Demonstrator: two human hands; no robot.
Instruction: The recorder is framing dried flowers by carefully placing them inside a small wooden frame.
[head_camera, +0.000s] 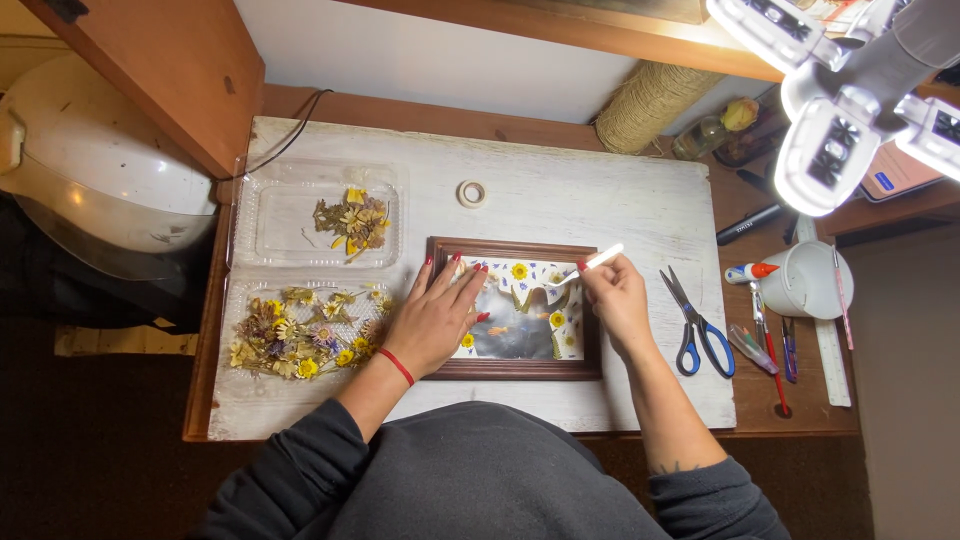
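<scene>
- Two hands work over a brown wooden picture frame (515, 370) lying flat on a whitewashed board (560, 195), near the person's body.
- The left hand (435, 320) lies spread, palm down, fingers splayed across the frame's left side — pressing on it, grasping nothing.
- The right hand (615, 300) pinches a slim white tool (595, 263) between thumb and fingers; the tool's tip points left onto the picture (525, 320), at its far edge.
- The picture inside the frame carries small yellow pressed flowers (519, 271) and bluish petals around a dark central image.
- To the left, a clear plastic clamshell lies open in two halves: the far tray (265, 225) holds a small cluster of dried yellow blooms (352, 222); the near tray (240, 300) holds a larger heap of dried flowers (295, 335), just beside the left hand.
- A small roll of tape (471, 193) sits on the board beyond the frame.
- Blue-handled scissors (695, 325) lie to the right of the right hand — closed, apart from it.
- Further right, a white cup (805, 280) stands among pens and a ruler.
</scene>
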